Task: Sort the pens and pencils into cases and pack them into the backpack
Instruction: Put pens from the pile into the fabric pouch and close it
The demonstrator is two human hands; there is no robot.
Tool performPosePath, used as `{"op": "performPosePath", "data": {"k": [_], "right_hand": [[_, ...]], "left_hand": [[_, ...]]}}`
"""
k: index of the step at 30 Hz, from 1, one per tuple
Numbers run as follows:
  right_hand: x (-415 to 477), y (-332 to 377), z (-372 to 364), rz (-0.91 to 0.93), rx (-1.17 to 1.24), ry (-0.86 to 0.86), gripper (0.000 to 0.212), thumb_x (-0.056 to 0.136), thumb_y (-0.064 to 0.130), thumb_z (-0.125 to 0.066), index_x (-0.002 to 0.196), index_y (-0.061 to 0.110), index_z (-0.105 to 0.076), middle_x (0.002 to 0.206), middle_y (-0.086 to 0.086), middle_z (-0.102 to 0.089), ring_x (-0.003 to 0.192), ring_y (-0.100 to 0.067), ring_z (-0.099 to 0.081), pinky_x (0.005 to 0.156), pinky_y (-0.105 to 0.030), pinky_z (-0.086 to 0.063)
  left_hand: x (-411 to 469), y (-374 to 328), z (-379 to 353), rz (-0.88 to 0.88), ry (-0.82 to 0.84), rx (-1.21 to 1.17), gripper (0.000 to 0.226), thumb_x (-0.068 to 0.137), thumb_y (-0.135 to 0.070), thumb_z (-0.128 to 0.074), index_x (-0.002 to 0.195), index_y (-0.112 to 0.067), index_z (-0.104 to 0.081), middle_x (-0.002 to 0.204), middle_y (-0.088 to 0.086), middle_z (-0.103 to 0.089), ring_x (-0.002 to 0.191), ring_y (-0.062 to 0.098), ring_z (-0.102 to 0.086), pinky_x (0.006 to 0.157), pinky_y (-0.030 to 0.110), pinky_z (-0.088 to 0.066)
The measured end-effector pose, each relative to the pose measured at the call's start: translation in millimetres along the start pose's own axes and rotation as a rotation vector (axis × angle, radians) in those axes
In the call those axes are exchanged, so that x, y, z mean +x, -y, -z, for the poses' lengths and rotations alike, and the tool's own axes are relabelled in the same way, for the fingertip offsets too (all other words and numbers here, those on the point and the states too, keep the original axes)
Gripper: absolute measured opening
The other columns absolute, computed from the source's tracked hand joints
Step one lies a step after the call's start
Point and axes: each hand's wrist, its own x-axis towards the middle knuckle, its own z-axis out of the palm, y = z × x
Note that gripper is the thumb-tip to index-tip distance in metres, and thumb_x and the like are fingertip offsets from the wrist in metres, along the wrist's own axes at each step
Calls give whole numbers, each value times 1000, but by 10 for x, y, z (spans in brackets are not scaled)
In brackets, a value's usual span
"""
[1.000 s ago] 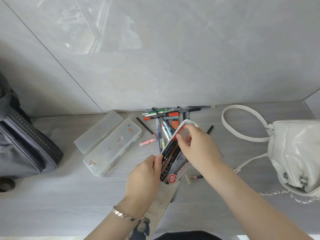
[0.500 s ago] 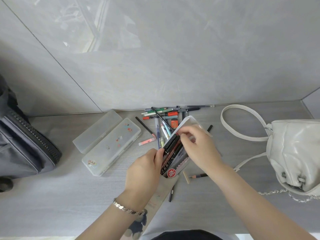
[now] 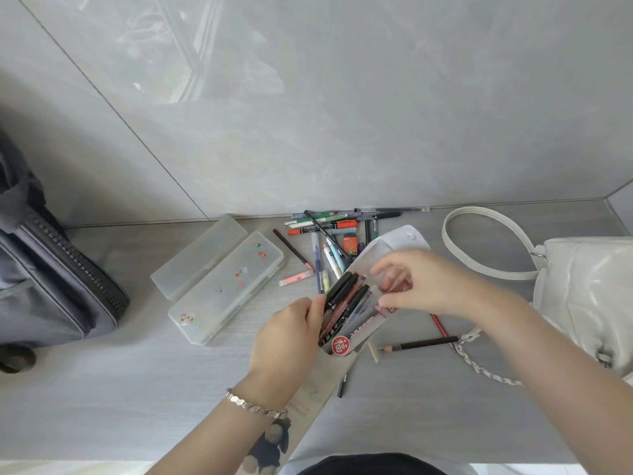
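A long beige fabric pencil pouch [image 3: 317, 382] lies diagonally on the table, its flap [image 3: 397, 243] thrown back. Several dark pens [image 3: 342, 303] stick out of its mouth. My left hand [image 3: 286, 337] grips the pouch and those pens at the opening. My right hand [image 3: 428, 286] pinches a red-printed packet [image 3: 394, 296] at the pouch mouth. A pile of loose pens and markers [image 3: 332, 234] lies behind by the wall. A clear plastic case [image 3: 226, 287] and its lid [image 3: 198, 257] sit left. The dark backpack [image 3: 44, 279] stands far left.
A white handbag [image 3: 582, 296] with a strap [image 3: 479, 241] and a chain [image 3: 479, 365] sits at the right. A black pencil [image 3: 421, 345], a red pencil [image 3: 439, 325] and a small wooden stub [image 3: 374, 351] lie by my right wrist. A grey wall rises behind.
My right hand has moved right and down from the flap to the pouch mouth, uncovering the flap. A red pencil now shows beside it. My left hand stays put.
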Motion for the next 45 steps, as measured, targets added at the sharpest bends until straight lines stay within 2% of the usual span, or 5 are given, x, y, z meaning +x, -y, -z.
{"op": "performPosePath", "data": {"k": [10, 16, 23, 37, 45], "right_hand": [[-14, -34, -260, 242, 221, -635, 32, 68, 8, -79, 93, 22, -64, 93, 16, -58, 87, 5, -55, 85, -10, -44], [-116, 47, -600, -175, 831, -727, 108, 47, 48, -76, 139, 18, -28, 138, 6, -39, 128, -11, -38, 109, -38, -31], [-15, 64, -601, -150, 1497, -247, 24, 53, 26, -77, 75, 17, -76, 84, -6, -75, 80, -21, -72, 66, -33, -57], [-16, -25, -499, -358, 1646, -688, 20, 78, 5, -68, 96, 14, -63, 98, -7, -68, 81, -20, -67, 71, -35, -56], [-42, 19, -578, -363, 1720, -827, 28, 79, 6, -68, 104, 15, -62, 101, -4, -69, 85, -17, -68, 73, -36, -56]], "left_hand": [[7, -8, -25, 96, 68, -170, 52, 95, -47, -29, 67, -9, -49, 52, -3, -39, 47, 13, -34, 44, 23, -27], [83, -57, -2, 87, 62, -312, 51, 95, -45, -30, 61, -11, -46, 44, -9, -41, 37, 4, -34, 39, 15, -28], [115, -147, 7, -40, 113, -141, 51, 96, -46, -28, 84, -8, -60, 63, 3, -55, 57, 16, -48, 51, 25, -33], [-103, 235, 76, -113, 220, 400, 121, 52, -82, -51, 144, -28, 5, 137, -9, -30, 123, 16, -39, 99, 33, -35], [-210, 407, 106, -11, 47, 126, 82, 58, -47, -75, 127, -36, -31, 113, -21, -37, 107, 12, -28, 89, 39, -44]]}}
